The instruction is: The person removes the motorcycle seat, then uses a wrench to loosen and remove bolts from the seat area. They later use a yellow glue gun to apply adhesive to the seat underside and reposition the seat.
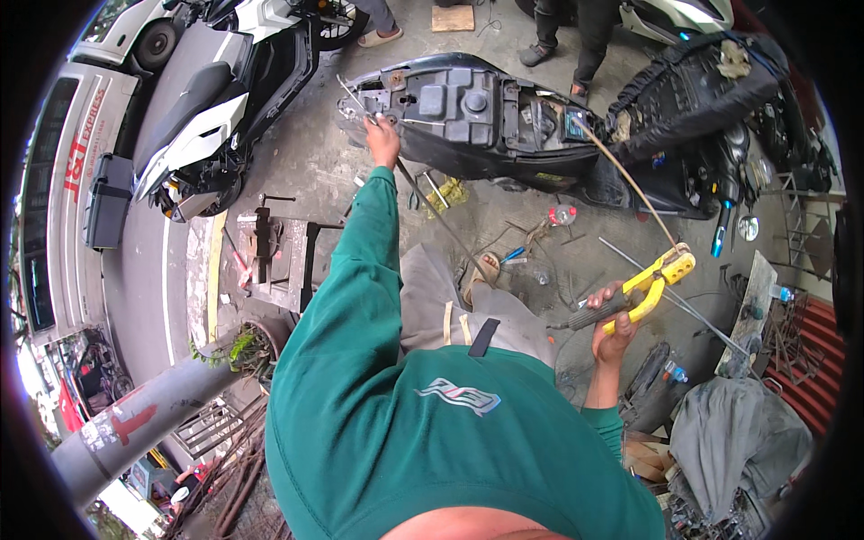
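Note:
My left hand [382, 141], arm stretched out, is closed around a thin dark metal rod [432, 202] at the tail end of a stripped motorcycle [463, 103]. The rod slants from the tail back toward my legs. My right hand [612, 319] grips a yellow welding electrode holder [664, 270] with a dark handle. Clamped in its jaws is a long brownish welding rod [634, 184], which points away and leftward, its far end appearing over the battery area [574, 126]. Whether it touches anything there I cannot tell.
The motorcycle's seat [697, 99] is raised at right. A bench vise [263, 236] stands at left, beside a white scooter [211, 117]. Pliers, a yellow cloth [448, 193], a bottle [562, 214] and cables lie on the ground. Another person's legs [576, 40] are beyond the motorcycle.

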The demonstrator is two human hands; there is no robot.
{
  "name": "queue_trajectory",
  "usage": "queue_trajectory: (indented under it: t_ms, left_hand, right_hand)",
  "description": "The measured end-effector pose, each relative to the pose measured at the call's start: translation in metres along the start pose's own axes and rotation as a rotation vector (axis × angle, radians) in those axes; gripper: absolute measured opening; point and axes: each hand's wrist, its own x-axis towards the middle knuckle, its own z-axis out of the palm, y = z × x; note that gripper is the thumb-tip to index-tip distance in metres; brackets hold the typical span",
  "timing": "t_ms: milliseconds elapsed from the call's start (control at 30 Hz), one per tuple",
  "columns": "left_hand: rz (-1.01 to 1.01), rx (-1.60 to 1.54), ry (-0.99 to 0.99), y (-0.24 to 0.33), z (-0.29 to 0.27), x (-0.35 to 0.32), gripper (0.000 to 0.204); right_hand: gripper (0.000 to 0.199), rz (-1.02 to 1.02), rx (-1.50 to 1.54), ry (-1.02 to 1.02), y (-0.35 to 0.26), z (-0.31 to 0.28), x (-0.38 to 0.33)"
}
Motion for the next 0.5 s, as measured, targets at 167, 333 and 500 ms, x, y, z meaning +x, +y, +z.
queue_trajectory:
  t_ms: [167, 333, 500]
  left_hand:
    - [-0.178, 0.037, -0.172, -0.023, 0.041, 0.007, 0.052]
    - [-0.196, -0.016, -0.184, -0.048, 0.051, 0.006, 0.051]
    - [-0.296, 0.076, -0.407, -0.049, 0.028, 0.004, 0.045]
  right_hand:
    - [0.073, 0.060, -0.028, 0.024, 0.023, 0.049, 0.027]
    - [0.073, 0.043, -0.102, 0.147, 0.050, 0.112, 0.038]
    - [0.072, 0.105, -0.139, 0.260, 0.071, 0.184, 0.041]
